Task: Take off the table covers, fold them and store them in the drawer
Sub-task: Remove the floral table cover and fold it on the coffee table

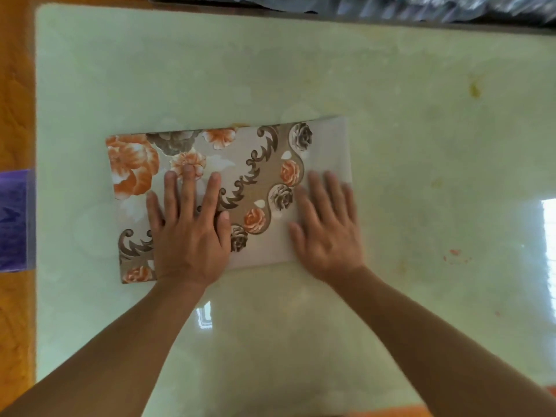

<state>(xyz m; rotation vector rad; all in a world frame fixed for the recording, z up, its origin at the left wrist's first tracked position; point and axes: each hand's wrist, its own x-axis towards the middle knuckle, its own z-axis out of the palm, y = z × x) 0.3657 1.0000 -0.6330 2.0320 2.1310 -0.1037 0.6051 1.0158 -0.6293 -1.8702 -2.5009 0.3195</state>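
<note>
A folded table cover (258, 164), beige with orange and brown flowers and scrolls, lies flat as a rectangle on the pale green glossy table (391, 115). My left hand (189, 230) presses flat on its left-centre part, fingers straight and spread. My right hand (328, 227) lies flat on the cover's right end, fingers straight, its outer edge reaching past the cover onto the table. No drawer is in view.
Orange floor (15, 100) runs along the table's left edge, with a purple object (15, 218) beside that edge. A dark crumpled sheet (421, 4) lies past the far edge. Small orange stains (455, 254) mark the table at the right.
</note>
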